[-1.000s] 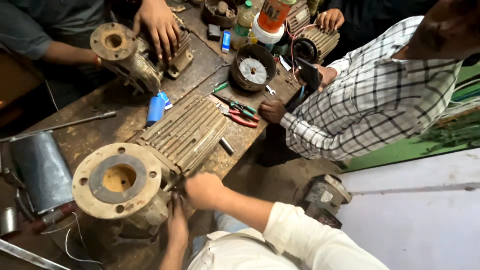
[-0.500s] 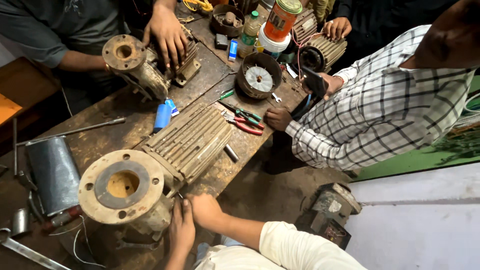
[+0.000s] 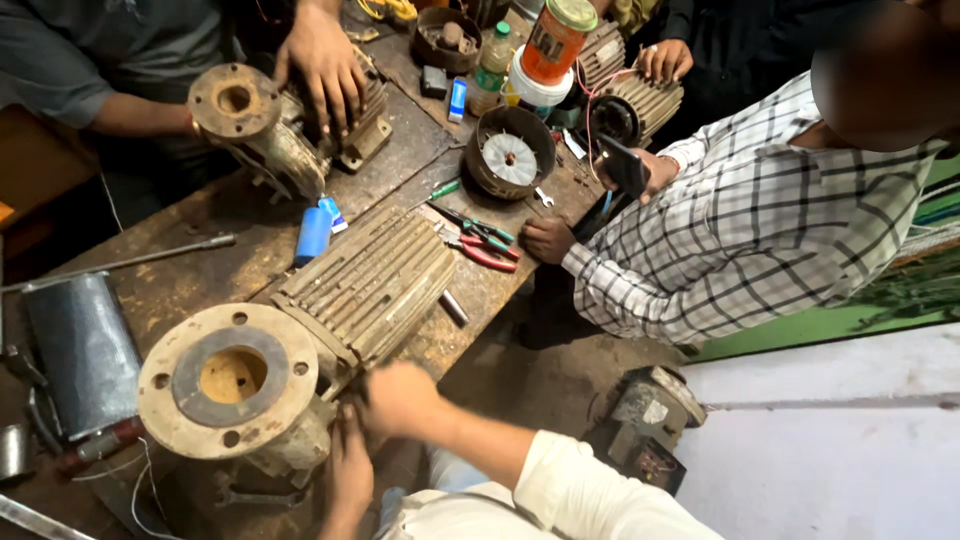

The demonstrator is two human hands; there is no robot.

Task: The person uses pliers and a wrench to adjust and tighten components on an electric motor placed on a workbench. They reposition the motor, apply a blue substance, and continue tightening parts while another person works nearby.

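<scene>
Both hands work at the near flank of the finned motor (image 3: pixel 340 300) lying on the workbench (image 3: pixel 200 270) edge: right hand (image 3: pixel 400 398) curled, blurred, its grasp unclear, left hand (image 3: pixel 348 470) pressed loosely beneath the round rusty flange (image 3: pixel 228 378), seemingly steadying it

Both hands bare – no gloves, rings or watch. Right arm: white sleeve (image 3: pixel 585 490), rolled approx. to elbow. Left sleeve hidden.

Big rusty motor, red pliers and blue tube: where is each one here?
Big rusty motor (image 3: pixel 365 285): head view, on its ribbed body.
Red pliers (image 3: pixel 487 257): head view, on a red handle.
Blue tube (image 3: pixel 313 235): head view, on its middle.
</scene>
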